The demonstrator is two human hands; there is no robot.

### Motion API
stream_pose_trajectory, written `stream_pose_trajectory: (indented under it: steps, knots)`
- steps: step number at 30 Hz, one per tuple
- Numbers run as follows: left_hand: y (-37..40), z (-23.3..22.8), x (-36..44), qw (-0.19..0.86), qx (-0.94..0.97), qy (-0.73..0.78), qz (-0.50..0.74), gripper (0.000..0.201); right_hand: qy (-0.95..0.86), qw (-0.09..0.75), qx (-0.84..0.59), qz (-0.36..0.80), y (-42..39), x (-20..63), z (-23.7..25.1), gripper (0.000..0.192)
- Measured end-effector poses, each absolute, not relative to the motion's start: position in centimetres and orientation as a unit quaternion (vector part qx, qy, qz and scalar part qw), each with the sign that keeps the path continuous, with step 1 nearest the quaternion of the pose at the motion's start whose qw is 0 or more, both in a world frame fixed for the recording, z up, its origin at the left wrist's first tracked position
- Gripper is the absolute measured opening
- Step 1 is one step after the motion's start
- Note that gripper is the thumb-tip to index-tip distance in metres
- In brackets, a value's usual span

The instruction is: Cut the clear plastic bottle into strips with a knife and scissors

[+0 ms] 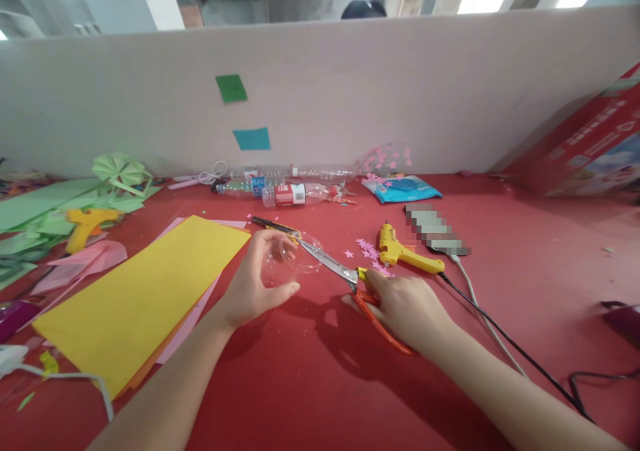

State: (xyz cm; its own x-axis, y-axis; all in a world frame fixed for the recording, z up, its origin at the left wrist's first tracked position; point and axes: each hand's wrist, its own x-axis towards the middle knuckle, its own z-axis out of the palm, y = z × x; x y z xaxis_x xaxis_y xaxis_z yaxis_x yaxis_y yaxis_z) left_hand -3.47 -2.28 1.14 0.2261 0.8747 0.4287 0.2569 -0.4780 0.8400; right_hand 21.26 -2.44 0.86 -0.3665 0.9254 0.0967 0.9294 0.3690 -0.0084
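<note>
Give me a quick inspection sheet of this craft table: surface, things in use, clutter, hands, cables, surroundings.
Surface: red table, scattered with small pink paper stars.
Things in use: clear plastic piece, orange-handled scissors with blades at its rim.
Clutter: yellow paper sheets, green paper pieces, two yellow glue guns, plastic bottles lying down, blue packet.
Hands: left hand grips the clear plastic piece; right hand holds the scissors' handles.
Cables: black cable and a grey one run off the table's right; white cable at left.
Surroundings: pale partition with green and blue squares; red box leaning at right.
</note>
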Motion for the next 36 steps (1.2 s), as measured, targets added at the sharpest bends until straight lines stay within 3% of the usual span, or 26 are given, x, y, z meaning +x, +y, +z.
stream_pose_trajectory:
  steps: [3,19,26,32,36]
  knots:
    - [-2.4,0.9,-3.3,0.346,0.710,0.390,0.473,0.056,-0.828,0.053,-0.557,-0.017,-2.4,21.3,0.9,0.047]
    - [-2.1,0.9,-3.6,0.413,0.675,0.374,0.484,0.051,-0.826,0.021,-0.564,0.000,-2.2,21.3,1.1,0.024]
    - [-1.2,0.7,-4.6,0.481,0.647,0.334,0.488,0.046,-0.826,0.006,-0.564,0.010,-1.9,21.6,1.0,0.026]
    - [-0.4,0.6,-4.9,0.543,0.558,0.318,0.540,0.051,-0.809,0.044,-0.583,0.059,-1.7,21.6,1.2,0.033]
    - [-0.3,0.9,-4.9,0.595,0.472,0.297,0.578,0.044,-0.809,0.051,-0.582,0.059,-1.9,21.6,1.4,0.039]
